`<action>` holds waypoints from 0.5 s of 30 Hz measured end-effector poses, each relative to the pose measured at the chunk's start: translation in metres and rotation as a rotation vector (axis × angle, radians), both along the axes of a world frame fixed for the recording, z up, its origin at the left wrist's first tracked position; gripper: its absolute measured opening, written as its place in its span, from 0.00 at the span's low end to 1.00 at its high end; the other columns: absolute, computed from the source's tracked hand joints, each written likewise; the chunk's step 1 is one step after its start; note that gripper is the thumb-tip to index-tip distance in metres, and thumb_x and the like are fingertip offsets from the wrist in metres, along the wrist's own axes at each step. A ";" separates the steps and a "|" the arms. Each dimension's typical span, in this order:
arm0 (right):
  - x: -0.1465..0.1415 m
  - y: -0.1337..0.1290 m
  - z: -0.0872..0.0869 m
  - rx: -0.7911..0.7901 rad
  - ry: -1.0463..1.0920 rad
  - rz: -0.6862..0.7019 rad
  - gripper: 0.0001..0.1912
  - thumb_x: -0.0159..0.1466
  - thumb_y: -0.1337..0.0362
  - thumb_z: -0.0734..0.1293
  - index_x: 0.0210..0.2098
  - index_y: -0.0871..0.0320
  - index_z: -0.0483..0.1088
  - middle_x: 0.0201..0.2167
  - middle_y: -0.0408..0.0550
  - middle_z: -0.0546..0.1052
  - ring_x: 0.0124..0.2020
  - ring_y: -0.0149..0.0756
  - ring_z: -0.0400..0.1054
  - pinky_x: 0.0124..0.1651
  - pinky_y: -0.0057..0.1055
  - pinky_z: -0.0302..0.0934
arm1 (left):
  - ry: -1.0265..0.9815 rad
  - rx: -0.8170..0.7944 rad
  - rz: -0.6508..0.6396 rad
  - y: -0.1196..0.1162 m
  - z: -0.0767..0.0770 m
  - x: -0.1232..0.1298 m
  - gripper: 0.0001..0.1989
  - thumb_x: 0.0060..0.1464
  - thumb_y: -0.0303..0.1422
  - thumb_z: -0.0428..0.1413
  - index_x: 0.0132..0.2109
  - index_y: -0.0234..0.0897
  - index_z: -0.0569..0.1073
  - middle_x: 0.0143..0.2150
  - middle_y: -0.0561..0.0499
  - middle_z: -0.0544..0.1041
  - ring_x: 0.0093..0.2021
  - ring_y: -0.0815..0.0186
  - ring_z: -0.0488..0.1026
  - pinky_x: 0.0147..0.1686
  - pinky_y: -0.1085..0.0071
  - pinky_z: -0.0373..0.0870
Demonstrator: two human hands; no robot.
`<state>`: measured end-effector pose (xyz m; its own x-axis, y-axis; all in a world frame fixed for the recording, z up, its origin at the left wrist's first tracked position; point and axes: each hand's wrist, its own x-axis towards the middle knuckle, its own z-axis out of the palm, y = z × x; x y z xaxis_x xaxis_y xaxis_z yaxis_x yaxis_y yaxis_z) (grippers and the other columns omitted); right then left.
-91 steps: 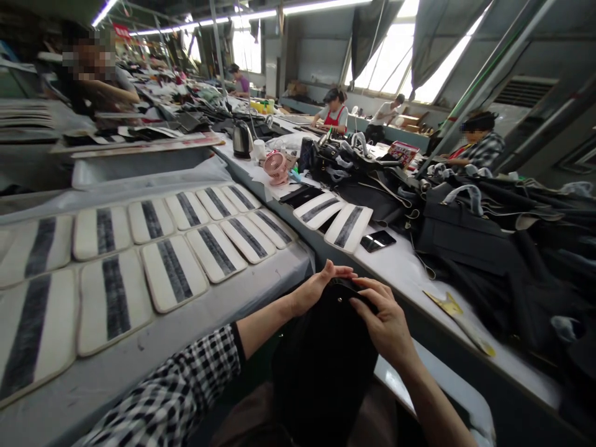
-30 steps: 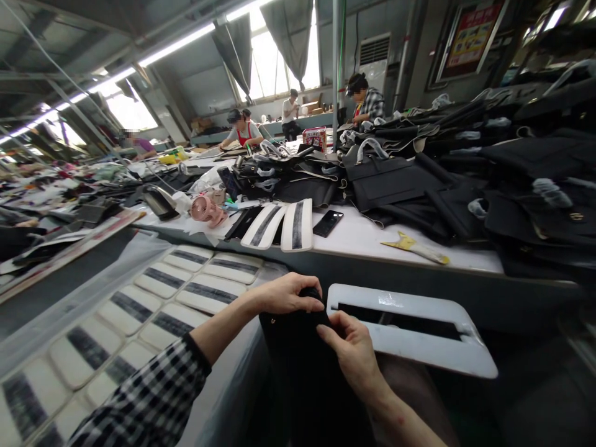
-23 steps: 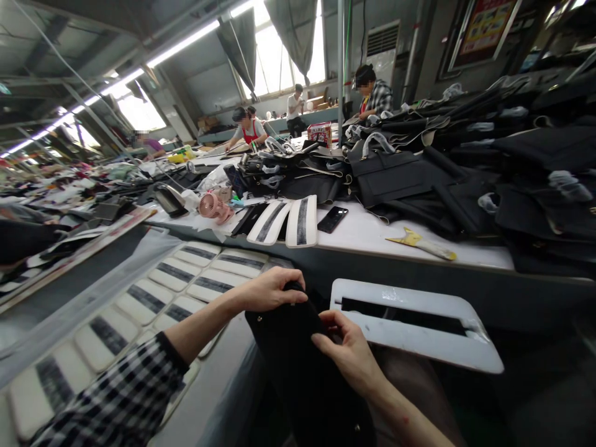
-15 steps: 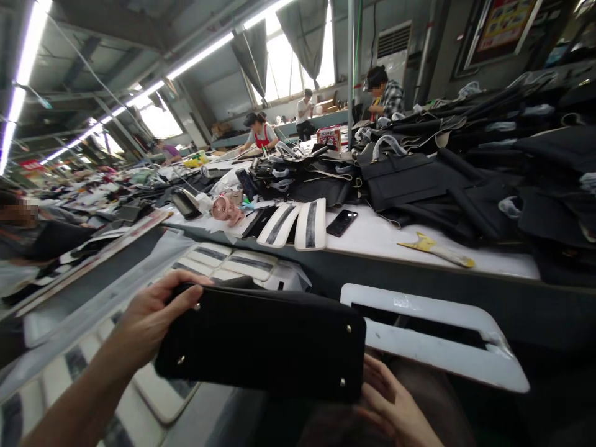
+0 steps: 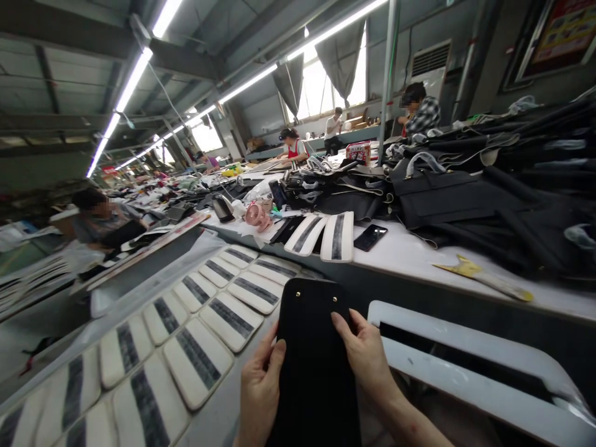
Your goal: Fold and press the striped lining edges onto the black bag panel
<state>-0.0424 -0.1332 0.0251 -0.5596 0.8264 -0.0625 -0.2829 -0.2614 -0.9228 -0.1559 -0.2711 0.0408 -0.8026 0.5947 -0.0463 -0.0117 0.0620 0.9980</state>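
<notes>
Between my hands is a black bag base panel [image 5: 314,366] with rounded corners and brass-coloured studs, two of them showing near its far end. My left hand [image 5: 261,385] grips the left edge, thumb on top. On the right edge, my right hand [image 5: 365,347] is closed too, its thumb lying over the face close to the far corner. The panel's near end runs out of the picture at the bottom. Just left of it lie several cream panels [image 5: 198,360], each with a dark stripe, in rows on a grey surface.
A white frame with a long slot [image 5: 465,354] stands at my right. On the bench ahead are a phone [image 5: 370,237], a pink fan [image 5: 258,215], a yellow-handled tool [image 5: 484,277], two striped panels [image 5: 338,237] and piled black bag pieces [image 5: 447,198]. Co-workers sit further off.
The black panel has turned from lying crosswise to pointing away from me. My left hand has shifted right to its left edge, and my right hand has moved up. The view has swung left.
</notes>
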 end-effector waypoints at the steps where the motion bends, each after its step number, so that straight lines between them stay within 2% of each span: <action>1: 0.001 -0.001 0.003 0.064 -0.038 -0.023 0.23 0.61 0.47 0.69 0.46 0.58 0.73 0.42 0.52 0.79 0.41 0.47 0.74 0.44 0.38 0.69 | -0.019 0.006 0.036 0.005 -0.002 -0.001 0.31 0.50 0.48 0.63 0.58 0.40 0.73 0.52 0.46 0.78 0.53 0.51 0.74 0.54 0.59 0.73; 4: 0.003 -0.005 0.013 0.208 -0.160 -0.101 0.19 0.63 0.49 0.68 0.44 0.56 0.73 0.41 0.50 0.79 0.41 0.45 0.74 0.42 0.36 0.69 | -0.053 0.014 0.111 0.015 -0.005 -0.002 0.29 0.47 0.47 0.65 0.53 0.37 0.76 0.47 0.45 0.80 0.49 0.52 0.77 0.50 0.62 0.76; 9: 0.004 -0.005 0.026 0.315 -0.298 -0.172 0.13 0.61 0.54 0.70 0.39 0.56 0.72 0.33 0.45 0.79 0.35 0.41 0.73 0.37 0.32 0.65 | -0.034 0.003 0.145 0.023 -0.005 0.002 0.26 0.46 0.48 0.65 0.46 0.35 0.77 0.41 0.46 0.81 0.42 0.56 0.78 0.42 0.68 0.76; 12: 0.004 0.000 0.027 0.338 -0.302 -0.177 0.10 0.62 0.56 0.68 0.35 0.56 0.72 0.30 0.43 0.78 0.32 0.39 0.71 0.34 0.29 0.62 | -0.144 0.030 0.147 0.029 -0.010 0.012 0.25 0.45 0.48 0.66 0.43 0.34 0.75 0.38 0.48 0.80 0.37 0.58 0.78 0.35 0.70 0.76; 15: 0.004 0.008 0.021 0.353 -0.280 -0.176 0.10 0.64 0.56 0.66 0.32 0.57 0.73 0.27 0.43 0.76 0.30 0.36 0.68 0.32 0.28 0.59 | -0.266 0.073 0.123 0.037 -0.017 0.019 0.25 0.45 0.48 0.66 0.45 0.35 0.74 0.37 0.48 0.80 0.34 0.60 0.78 0.32 0.69 0.75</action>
